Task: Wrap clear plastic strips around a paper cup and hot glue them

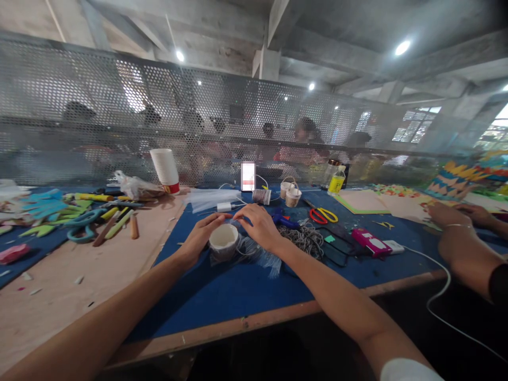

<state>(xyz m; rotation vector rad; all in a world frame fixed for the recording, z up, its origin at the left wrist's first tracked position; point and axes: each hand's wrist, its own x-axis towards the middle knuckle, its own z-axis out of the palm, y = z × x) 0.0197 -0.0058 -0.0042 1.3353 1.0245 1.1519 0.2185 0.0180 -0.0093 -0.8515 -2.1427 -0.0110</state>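
A white paper cup [224,241] stands on the blue table mat right in front of me, its lower part wrapped in something clear and crinkled. My left hand [203,234] is at the cup's left side, fingers stretched over toward its far rim. From the right, my right hand [259,225] arches in with fingers apart and bent, their tips close to the left fingertips above the rim. Whether either hand touches the cup is unclear. Clear plastic strands [270,260] lie to the cup's right, beside a heap of grey cord [304,239] and a blue-handled tool [281,218].
A stack of paper cups [164,169], teal scissors [84,223] and clay tools lie left. Behind are a cord spool [261,197] and small cup baskets [293,198]. Right are red-yellow scissors [323,215], a pink box [370,242], a white cable and another person's arms [462,241].
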